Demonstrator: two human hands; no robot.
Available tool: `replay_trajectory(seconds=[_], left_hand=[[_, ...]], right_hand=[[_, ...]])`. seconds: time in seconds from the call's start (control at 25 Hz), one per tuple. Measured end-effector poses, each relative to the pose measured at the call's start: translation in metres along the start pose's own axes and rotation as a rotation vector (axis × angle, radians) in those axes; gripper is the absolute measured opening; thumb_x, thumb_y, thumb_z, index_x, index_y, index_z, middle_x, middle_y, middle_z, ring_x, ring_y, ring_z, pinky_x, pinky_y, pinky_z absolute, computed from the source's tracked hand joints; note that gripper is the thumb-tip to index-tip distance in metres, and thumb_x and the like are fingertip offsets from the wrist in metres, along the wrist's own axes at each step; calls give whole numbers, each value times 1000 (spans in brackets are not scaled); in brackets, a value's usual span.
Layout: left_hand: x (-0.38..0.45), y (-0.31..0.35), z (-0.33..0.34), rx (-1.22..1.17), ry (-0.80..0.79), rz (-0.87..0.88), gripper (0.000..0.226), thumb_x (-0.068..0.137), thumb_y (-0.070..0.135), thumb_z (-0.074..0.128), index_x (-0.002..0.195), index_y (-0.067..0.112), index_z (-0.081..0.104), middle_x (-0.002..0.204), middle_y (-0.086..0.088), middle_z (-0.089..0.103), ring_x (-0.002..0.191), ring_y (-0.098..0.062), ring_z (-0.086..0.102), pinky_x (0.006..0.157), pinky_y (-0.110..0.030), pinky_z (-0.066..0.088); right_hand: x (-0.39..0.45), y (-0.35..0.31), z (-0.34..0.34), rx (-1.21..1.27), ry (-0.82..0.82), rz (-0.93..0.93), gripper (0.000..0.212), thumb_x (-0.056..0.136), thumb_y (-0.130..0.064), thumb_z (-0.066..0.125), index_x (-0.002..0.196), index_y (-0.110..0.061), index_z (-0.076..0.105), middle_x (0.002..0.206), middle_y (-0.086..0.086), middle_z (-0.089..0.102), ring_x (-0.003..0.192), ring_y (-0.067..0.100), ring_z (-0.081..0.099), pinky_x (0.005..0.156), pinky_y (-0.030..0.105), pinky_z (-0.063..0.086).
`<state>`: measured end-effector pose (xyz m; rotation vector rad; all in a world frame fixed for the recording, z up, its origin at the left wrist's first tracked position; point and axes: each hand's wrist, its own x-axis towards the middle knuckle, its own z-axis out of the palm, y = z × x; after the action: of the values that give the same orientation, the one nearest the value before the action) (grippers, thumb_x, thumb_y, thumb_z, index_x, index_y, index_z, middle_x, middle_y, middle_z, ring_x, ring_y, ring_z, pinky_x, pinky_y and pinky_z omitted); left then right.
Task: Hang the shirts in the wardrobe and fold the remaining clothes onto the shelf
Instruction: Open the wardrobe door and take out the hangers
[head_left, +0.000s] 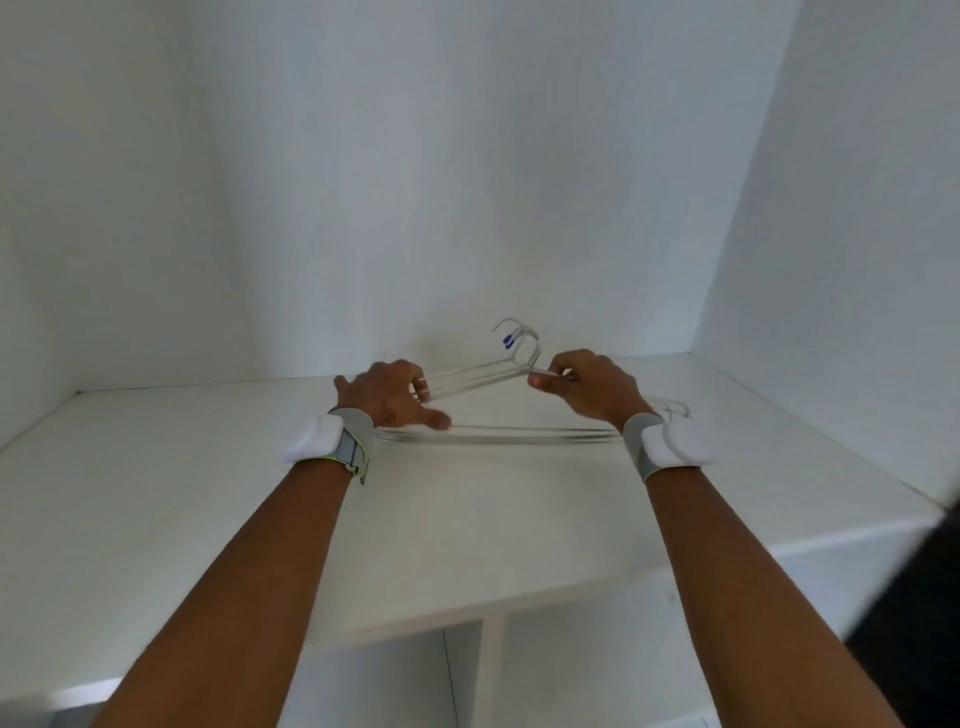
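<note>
We see white shelf (208, 519), front edge nearest. Left hand (392, 397) grips wire hangers (498, 434) at one shoulder; right hand (584, 387) pinches near hooks, likely separating one for shirt. Bundle mid-shelf toward back wall. No shirts visible.

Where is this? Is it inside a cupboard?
Probably yes, the inside of a white wardrobe. Both hands, left hand and right hand, hold a bunch of wire hangers over a white shelf, with plain white walls close around it.
</note>
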<state>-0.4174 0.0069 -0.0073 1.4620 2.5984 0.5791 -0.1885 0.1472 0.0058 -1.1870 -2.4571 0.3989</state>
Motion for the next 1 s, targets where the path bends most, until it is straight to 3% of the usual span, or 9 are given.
replay_trajectory(seconds=[0.12,0.2,0.32,0.4,0.48,0.56,0.64,0.8,1.0], left_hand=[[-21,18,2,-561,170,34,53,61,53,84,102,23,66,107,0,64,102,-18,58,95,-33,44],[-43,42,12,-982,201,80,63,71,37,83,124,20,54,120,-7,56,105,-20,57,92,-34,50],[-94,93,39,-1669,-298,-60,45,86,23,68,126,14,49,115,-12,58,91,-26,64,82,-49,56],[-140,113,61,-1843,-646,-132,16,93,22,58,107,13,57,110,-12,59,93,-27,64,86,-50,53],[-213,139,94,-1839,-991,-204,14,95,26,54,103,15,57,113,-10,61,98,-25,62,93,-47,50],[-246,143,120,-1847,-1076,-217,15,96,29,52,103,17,56,119,-9,63,102,-25,62,93,-42,48],[-347,161,145,-1707,-1387,-279,15,97,33,50,102,21,55,123,-7,64,108,-29,62,96,-44,46],[-466,165,182,-1496,-1685,-294,15,99,36,46,104,23,53,126,-9,62,115,-33,58,102,-49,41],[-685,123,226,-888,-2076,-129,12,100,29,40,96,25,50,124,-7,60,105,-30,60,93,-52,44]], right_hand=[[-57,16,-27,47,131,136,42,85,-67,51,74,-28,63,86,-4,64,89,22,58,80,34,41],[-103,24,-41,117,225,232,41,84,-67,53,70,-30,65,81,-5,63,85,22,59,82,35,45],[-198,28,-49,261,426,399,38,82,-62,59,65,-29,68,77,-5,64,73,19,55,78,33,47],[-269,25,-39,342,507,496,36,87,-50,64,67,-21,69,63,-6,55,59,14,49,61,23,44],[-370,20,-30,380,643,675,28,88,-37,67,71,-14,69,56,-3,51,46,9,39,43,16,32],[-421,21,-11,493,619,756,22,89,-25,67,80,-6,70,58,2,57,43,11,33,35,16,23],[-540,8,7,567,791,953,18,92,-17,63,93,1,69,66,5,64,45,13,32,37,14,20],[-670,-15,62,576,929,1155,20,95,1,50,109,-1,64,74,4,67,38,3,39,35,15,27],[-876,-119,148,471,1285,1604,26,90,10,46,95,-6,66,69,6,62,45,-4,48,49,13,38]])
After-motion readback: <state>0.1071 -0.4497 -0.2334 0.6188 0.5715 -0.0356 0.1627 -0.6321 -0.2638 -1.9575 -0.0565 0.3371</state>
